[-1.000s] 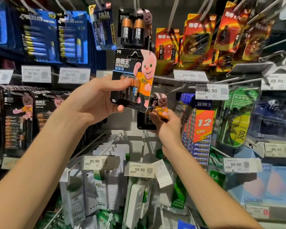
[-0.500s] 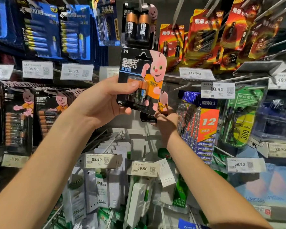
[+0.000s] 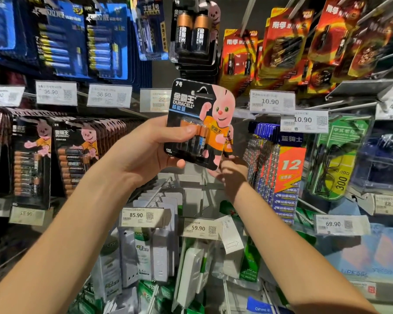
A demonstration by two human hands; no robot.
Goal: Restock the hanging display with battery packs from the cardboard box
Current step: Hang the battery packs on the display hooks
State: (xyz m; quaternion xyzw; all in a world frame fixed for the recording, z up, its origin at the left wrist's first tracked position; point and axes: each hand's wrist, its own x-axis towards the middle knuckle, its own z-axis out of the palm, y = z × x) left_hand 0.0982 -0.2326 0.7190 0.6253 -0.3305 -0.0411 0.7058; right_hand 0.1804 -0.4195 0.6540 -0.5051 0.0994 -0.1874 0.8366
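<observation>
My left hand [image 3: 145, 152] grips a black Duracell battery pack [image 3: 199, 114] with a pink bunny on it, thumb across the front, held upright before the hanging display. Behind its lower right corner, a second Duracell pack [image 3: 228, 143] shows only as a sliver. My right hand [image 3: 230, 175] reaches up behind the front pack, fingers curled at that hidden pack's lower edge; its grip is mostly covered. The cardboard box is out of view.
Rows of Duracell packs [image 3: 75, 155] hang at the left, blue packs [image 3: 104, 41] above them, large Duracell cells [image 3: 192, 32] top centre, red packs [image 3: 281, 46] top right. Price tags [image 3: 271, 101] line the hooks. White power strips [image 3: 154, 241] hang below.
Both hands rose and shifted slightly right. The front pack now covers nearly all of the pack behind it, and my right hand sits closer under it.
</observation>
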